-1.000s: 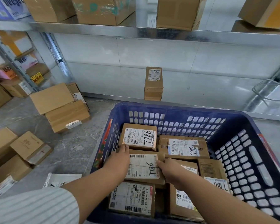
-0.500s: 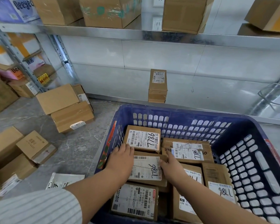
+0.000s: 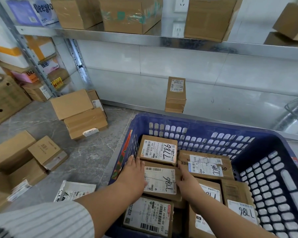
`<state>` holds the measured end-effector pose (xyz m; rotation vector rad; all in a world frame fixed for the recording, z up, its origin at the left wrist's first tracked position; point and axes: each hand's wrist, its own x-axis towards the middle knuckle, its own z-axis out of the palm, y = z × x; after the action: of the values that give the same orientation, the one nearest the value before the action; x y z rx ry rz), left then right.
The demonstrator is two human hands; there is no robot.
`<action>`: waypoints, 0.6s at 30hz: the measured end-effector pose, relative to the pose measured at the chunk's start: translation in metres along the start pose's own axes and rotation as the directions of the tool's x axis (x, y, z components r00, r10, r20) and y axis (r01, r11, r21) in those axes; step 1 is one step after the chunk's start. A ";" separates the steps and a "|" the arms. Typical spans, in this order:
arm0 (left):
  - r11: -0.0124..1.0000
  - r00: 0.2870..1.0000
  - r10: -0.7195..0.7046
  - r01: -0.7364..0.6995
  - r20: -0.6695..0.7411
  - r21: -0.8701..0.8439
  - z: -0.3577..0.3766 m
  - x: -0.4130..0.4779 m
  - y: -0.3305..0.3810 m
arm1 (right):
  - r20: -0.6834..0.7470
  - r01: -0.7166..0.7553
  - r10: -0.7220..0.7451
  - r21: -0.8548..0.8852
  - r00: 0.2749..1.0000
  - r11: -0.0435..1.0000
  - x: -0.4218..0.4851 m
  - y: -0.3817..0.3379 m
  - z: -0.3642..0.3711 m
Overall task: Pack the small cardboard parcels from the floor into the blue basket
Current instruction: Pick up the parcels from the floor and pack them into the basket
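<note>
The blue basket point(image 3: 268, 170) stands on the floor at the lower right and holds several labelled cardboard parcels. Both my hands are inside it, on either side of one parcel point(image 3: 160, 182) with a white label marked 7786. My left hand point(image 3: 133, 176) rests flat against that parcel's left edge. My right hand point(image 3: 186, 182) holds its right edge, fingers bent round the side. Another small parcel point(image 3: 175, 94) stands upright on the floor against the wall behind the basket.
Larger cardboard boxes point(image 3: 79, 114) lie stacked on the grey floor to the left, with more boxes point(image 3: 24, 162) nearer. A white mailer bag point(image 3: 74, 191) lies beside the basket. A metal shelf point(image 3: 162, 40) with big boxes runs overhead.
The view has shifted down and right a little. Both hands stay on the same parcel in the basket, pushed slightly further in.
</note>
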<state>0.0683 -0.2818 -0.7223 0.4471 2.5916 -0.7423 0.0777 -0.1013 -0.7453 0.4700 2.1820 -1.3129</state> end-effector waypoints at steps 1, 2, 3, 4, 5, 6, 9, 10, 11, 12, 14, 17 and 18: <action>1.000 1.000 0.004 -0.004 0.001 0.002 0.001 0.000 -0.001 | 0.001 0.004 -0.004 -0.005 1.000 1.000 0.000 0.000 0.001; 1.000 1.000 0.008 -0.008 0.006 0.010 0.001 0.000 -0.001 | 0.000 0.011 -0.011 -0.024 1.000 1.000 0.000 0.001 0.002; 1.000 1.000 0.004 -0.004 0.016 0.016 0.004 -0.001 -0.005 | 0.002 0.027 -0.027 -0.052 1.000 0.998 0.001 -0.002 0.005; 1.000 1.000 0.003 -0.003 0.022 0.019 0.006 -0.002 -0.007 | 0.002 0.034 -0.034 -0.075 0.999 0.997 0.002 -0.003 0.006; 1.000 1.000 0.001 -0.001 0.023 0.019 0.008 -0.003 -0.010 | 0.006 0.044 -0.044 -0.089 0.999 0.995 0.002 -0.006 0.009; 1.000 1.000 0.000 -0.001 0.023 0.021 0.009 -0.005 -0.014 | 0.011 0.054 -0.054 -0.092 0.999 0.994 0.002 -0.008 0.011; 0.999 1.000 -0.010 0.009 0.018 0.038 0.015 -0.009 -0.021 | 0.022 0.084 -0.082 -0.114 0.996 0.990 0.004 -0.012 0.020; 0.999 1.000 -0.017 0.016 0.021 0.037 0.018 -0.011 -0.024 | 0.031 0.092 -0.089 -0.139 0.996 0.986 0.004 -0.014 0.022; 0.999 1.000 -0.024 0.023 0.020 0.036 0.019 -0.012 -0.026 | 0.038 0.101 -0.096 -0.168 0.995 0.981 0.004 -0.015 0.023; 0.999 0.999 -0.029 0.029 0.018 0.031 0.021 -0.013 -0.028 | 0.046 0.118 -0.111 -0.199 0.993 0.973 0.004 -0.018 0.024; 0.999 0.999 -0.036 0.036 0.020 0.013 0.024 -0.016 -0.031 | 0.051 0.205 -0.198 -0.289 0.979 0.935 0.004 -0.020 0.028; 1.000 0.999 -0.027 0.027 0.033 -0.001 0.027 -0.017 -0.031 | 0.146 0.367 -0.344 -0.530 0.927 0.764 0.005 -0.021 0.036; 1.000 0.999 -0.016 0.015 0.041 0.019 0.028 -0.017 -0.030 | 0.200 0.391 -0.341 -0.596 0.918 0.701 0.006 -0.021 0.038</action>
<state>0.0790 -0.3247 -0.7228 0.4130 2.5549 -0.7730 0.0720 -0.1446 -0.7483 -0.2971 2.5514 -0.6598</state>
